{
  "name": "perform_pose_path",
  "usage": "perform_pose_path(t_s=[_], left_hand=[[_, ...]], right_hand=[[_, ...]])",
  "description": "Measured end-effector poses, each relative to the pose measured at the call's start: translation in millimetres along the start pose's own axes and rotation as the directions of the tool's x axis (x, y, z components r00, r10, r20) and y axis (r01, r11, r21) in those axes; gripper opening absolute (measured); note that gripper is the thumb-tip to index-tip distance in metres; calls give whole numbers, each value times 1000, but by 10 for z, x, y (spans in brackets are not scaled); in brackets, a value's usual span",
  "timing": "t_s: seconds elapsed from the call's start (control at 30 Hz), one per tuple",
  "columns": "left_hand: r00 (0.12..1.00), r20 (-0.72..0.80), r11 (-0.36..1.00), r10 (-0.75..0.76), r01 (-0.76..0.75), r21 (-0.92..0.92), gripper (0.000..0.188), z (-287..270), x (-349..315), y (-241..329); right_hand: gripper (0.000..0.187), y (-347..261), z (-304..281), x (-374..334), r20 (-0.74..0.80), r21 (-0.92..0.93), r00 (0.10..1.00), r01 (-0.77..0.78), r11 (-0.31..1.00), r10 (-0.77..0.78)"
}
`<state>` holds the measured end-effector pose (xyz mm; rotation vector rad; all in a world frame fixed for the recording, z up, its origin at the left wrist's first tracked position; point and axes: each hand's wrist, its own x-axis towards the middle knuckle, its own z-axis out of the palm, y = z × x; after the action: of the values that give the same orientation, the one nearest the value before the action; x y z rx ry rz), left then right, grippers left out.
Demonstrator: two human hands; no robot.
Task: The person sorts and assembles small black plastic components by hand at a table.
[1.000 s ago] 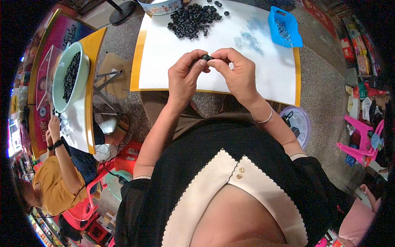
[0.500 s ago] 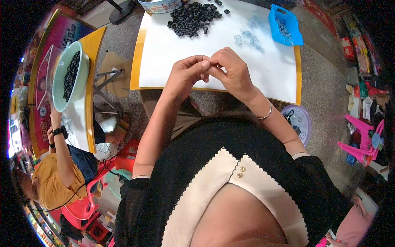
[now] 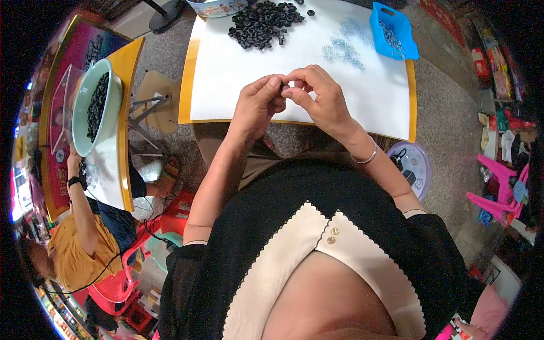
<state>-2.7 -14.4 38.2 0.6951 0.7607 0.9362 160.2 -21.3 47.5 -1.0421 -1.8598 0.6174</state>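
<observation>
A small black piece (image 3: pixel 283 86) shows between my two hands above the near edge of the white-topped table (image 3: pixel 238 102). My left hand (image 3: pixel 259 105) pinches it between thumb and fingers. Close against its other side, the thumb and forefinger of my right hand (image 3: pixel 320 102) are bent in a pinch; whatever they hold is too small to make out. Beyond the hands lies a heap of black ring-shaped pieces (image 3: pixel 258 27). Tiny clear-blue bits (image 3: pixel 343 51) are scattered on the white surface to the right of it.
A blue plastic basket (image 3: pixel 405 48) with similar bits stands at the far right corner. At the far left is a round tin (image 3: pixel 218 8). On another table to the left, a person in a mustard top (image 3: pixel 85 246) sits by a pale green basin (image 3: pixel 80 116) of black pieces.
My hands have shifted slightly, and the right fingertips have opened out a little. The black piece now shows between them. The person at the left has moved a hand slightly.
</observation>
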Motion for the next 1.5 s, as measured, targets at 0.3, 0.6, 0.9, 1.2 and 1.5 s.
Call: perform_pose_path(t_s=[0.3, 0.6, 0.9, 1.2, 1.5], left_hand=[[999, -44, 995, 13, -9, 95, 27, 75, 23, 22], [993, -32, 979, 110, -103, 178, 38, -112, 248, 73], [947, -88, 904, 309, -263, 337, 20, -384, 336, -68], [937, -138, 884, 321, -244, 399, 20, -364, 316, -60], [948, -120, 896, 295, -231, 379, 18, -334, 337, -42]], right_hand=[[25, 12, -32, 57, -9, -124, 992, 125, 984, -127], [18, 290, -532, 567, -232, -3, 966, -121, 993, 117], [24, 1661, -2292, 1645, -614, -489, 787, -320, 811, -60], [21, 1633, -2363, 1592, -549, -496, 833, -257, 830, -71], [15, 1156, -564, 1167, -68, -359, 997, -57, 932, 35]])
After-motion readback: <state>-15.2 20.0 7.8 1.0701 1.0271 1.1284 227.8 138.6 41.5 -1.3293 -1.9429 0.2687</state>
